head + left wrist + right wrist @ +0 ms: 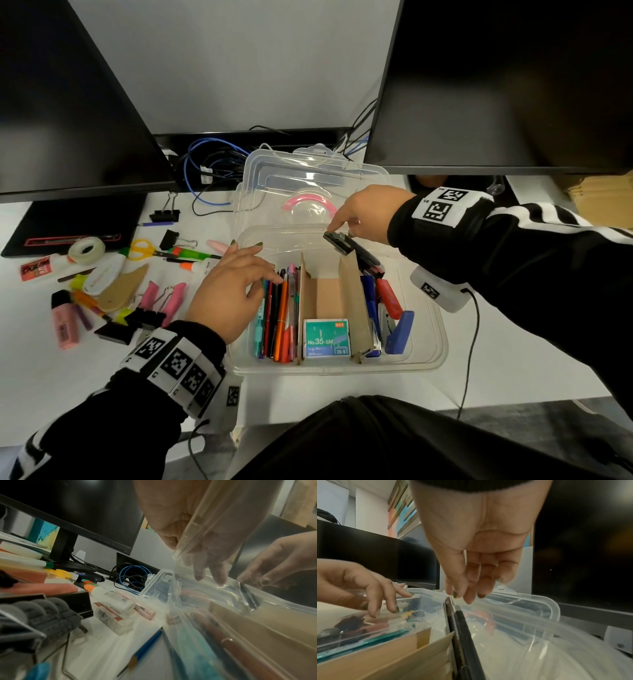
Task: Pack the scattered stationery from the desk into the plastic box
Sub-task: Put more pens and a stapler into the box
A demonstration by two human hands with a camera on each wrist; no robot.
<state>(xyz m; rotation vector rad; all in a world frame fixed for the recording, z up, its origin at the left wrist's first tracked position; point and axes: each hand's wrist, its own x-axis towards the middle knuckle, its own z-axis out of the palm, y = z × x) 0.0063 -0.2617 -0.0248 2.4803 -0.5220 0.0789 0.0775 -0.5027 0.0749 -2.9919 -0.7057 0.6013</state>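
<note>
The clear plastic box stands in front of me, its lid folded back. Cardboard dividers split it. Pens fill the left section, a green staple box lies in the middle, and red and blue staplers lie on the right. A black stapler leans tilted in the right section against a divider. My right hand pinches its upper end with the fingertips. My left hand hovers with relaxed, spread fingers touching the pens.
Loose stationery lies on the desk left of the box: a tape roll, yellow scissors, a glue bottle, pink highlighters, binder clips, an eraser. Two monitors overhang the back; cables lie between them.
</note>
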